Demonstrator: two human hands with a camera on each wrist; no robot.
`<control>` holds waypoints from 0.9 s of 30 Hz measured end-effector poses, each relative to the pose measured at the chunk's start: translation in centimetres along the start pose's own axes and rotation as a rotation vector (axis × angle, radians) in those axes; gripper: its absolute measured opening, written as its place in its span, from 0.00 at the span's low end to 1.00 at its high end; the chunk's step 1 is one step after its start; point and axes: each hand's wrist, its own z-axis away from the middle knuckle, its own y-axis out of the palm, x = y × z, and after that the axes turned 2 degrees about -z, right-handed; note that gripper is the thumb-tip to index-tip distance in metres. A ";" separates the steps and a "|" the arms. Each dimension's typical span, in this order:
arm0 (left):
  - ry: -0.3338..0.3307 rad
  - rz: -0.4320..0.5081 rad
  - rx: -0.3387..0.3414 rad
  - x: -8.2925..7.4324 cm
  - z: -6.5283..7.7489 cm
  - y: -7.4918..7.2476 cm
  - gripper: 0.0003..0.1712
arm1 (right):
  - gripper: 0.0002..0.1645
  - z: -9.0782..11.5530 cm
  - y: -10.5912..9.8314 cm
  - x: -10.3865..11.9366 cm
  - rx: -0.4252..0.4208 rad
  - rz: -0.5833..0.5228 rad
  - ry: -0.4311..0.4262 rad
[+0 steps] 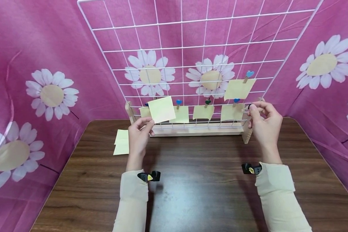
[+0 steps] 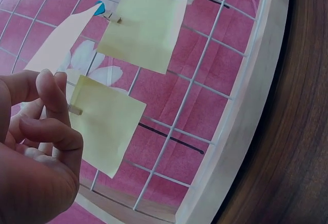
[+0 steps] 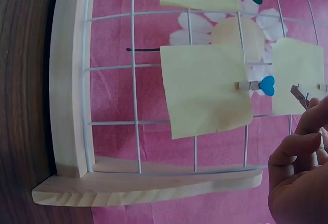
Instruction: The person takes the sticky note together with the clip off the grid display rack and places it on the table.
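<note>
Yellow paper: a square note (image 1: 162, 110) is pinched near its lower edge by the left hand (image 1: 140, 132), in front of the left part of the white wire grid (image 1: 182, 48). The right hand (image 1: 265, 121), well apart near the grid's right end, pinches a wooden clip (image 3: 299, 94) whose free end points leftward, toward the note. From where I stand, hung notes (image 1: 203, 113) show between the two hands.

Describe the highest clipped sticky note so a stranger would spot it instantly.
Find the white wire grid above the wood-grain tabletop. Near its right edge hangs a yellow sticky note from a light-blue heart clothespin, the only one clipped above the bottom row of notes.
</note>
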 end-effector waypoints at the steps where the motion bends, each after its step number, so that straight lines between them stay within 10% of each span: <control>1: -0.001 -0.002 -0.004 0.1 0.0 -0.1 0.08 | 0.03 0.0 -0.1 -0.1 -0.004 0.002 0.007; 27: -0.092 0.047 -0.097 2.0 0.7 -3.3 0.05 | 0.10 1.1 -2.2 -2.2 -0.059 0.028 0.076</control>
